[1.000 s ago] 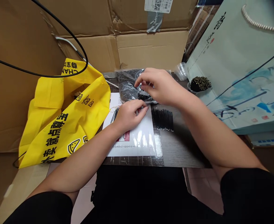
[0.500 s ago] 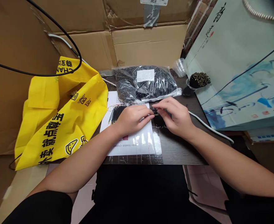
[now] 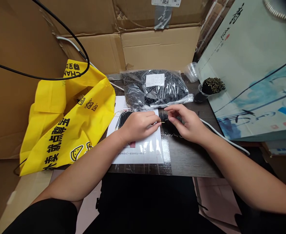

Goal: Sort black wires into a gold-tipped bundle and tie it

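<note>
My left hand is closed in a pinch on a thin gold-coloured pin, whose tip points right. Facing it, my right hand pinches a small thin black piece between thumb and forefinger, a little apart from the pin. Under and beside my right hand lies a row of thin black pieces. A bundle of black wires with gold ends rests on the white printed sheet, partly hidden behind my left hand.
A clear bag of black pieces lies behind my hands. To its right stand a cup of gold-tipped black pieces and clear cups. A yellow bag is at left, a white cable at right.
My right hand has moved slightly away from my left hand, and a gap now shows between their fingertips. The whole view has shifted a little.
</note>
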The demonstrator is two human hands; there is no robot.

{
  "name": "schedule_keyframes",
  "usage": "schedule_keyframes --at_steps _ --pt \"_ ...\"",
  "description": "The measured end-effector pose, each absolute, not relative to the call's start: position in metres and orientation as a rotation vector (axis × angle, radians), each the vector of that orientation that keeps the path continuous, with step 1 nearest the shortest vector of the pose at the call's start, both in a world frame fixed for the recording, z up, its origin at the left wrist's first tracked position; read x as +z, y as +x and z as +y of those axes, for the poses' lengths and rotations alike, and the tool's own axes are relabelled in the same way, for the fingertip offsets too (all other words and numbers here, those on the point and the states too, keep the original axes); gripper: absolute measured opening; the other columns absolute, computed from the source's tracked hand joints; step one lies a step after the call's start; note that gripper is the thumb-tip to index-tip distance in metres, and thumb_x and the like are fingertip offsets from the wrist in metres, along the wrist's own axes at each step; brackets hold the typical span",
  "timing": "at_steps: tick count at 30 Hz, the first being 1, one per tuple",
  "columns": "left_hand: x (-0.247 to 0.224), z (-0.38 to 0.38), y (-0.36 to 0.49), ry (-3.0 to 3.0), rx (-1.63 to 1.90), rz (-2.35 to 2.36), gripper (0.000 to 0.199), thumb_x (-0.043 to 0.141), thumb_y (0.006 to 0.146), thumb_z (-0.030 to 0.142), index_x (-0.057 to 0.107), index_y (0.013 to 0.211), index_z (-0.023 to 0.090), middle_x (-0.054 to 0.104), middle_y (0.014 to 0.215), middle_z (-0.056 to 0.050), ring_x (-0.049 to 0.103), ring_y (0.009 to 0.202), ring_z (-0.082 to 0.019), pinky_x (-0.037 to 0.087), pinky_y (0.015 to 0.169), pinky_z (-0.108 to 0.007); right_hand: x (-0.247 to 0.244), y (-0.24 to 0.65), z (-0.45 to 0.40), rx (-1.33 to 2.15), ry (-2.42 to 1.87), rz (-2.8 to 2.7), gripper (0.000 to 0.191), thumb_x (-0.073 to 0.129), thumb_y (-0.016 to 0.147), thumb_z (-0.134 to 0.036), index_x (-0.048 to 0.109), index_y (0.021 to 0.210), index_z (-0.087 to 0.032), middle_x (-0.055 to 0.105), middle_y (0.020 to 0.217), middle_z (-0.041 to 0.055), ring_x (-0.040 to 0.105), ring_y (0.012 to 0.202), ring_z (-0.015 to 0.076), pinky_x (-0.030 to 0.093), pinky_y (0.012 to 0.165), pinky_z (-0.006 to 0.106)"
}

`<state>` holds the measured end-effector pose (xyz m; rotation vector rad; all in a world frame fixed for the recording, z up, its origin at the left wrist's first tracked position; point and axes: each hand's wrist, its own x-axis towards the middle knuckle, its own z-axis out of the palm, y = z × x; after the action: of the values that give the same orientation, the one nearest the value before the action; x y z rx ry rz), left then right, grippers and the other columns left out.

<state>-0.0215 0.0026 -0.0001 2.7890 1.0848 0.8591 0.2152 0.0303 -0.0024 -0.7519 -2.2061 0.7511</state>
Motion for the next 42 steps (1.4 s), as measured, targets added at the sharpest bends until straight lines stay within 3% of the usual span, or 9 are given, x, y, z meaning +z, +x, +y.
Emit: schedule_keyframes --at_steps 26,42 --pt "-0.001 0.002 -0.022 2.773 0.952 1.106 0.019 0.053 0.096 0.026 0.066 0.086 0.017 0.062 0.076 0.0 0.056 0.067 -0.011 0.042 0.061 -0.026 0.0 0.21 0.026 0.556 -0.634 -2.263 0.039 0.051 0.097 -0.012 0.055 0.134 -0.025 0.061 0.095 0.0038 0.059 0.087 0.0179 0.051 0.081 0.035" --pt "-0.006 0.001 -0.016 2.646 1.074 1.118 0.015 0.058 0.098 0.027 0.069 0.095 0.018 0.072 0.084 0.0 0.064 0.072 -0.01 0.048 0.069 -0.024 -0.01 0.201 0.018 0.606 -0.759 -2.02 0.032 0.061 0.095 -0.018 0.061 0.126 -0.023 0.066 0.093 0.0023 0.063 0.081 0.0151 0.053 0.075 0.031"
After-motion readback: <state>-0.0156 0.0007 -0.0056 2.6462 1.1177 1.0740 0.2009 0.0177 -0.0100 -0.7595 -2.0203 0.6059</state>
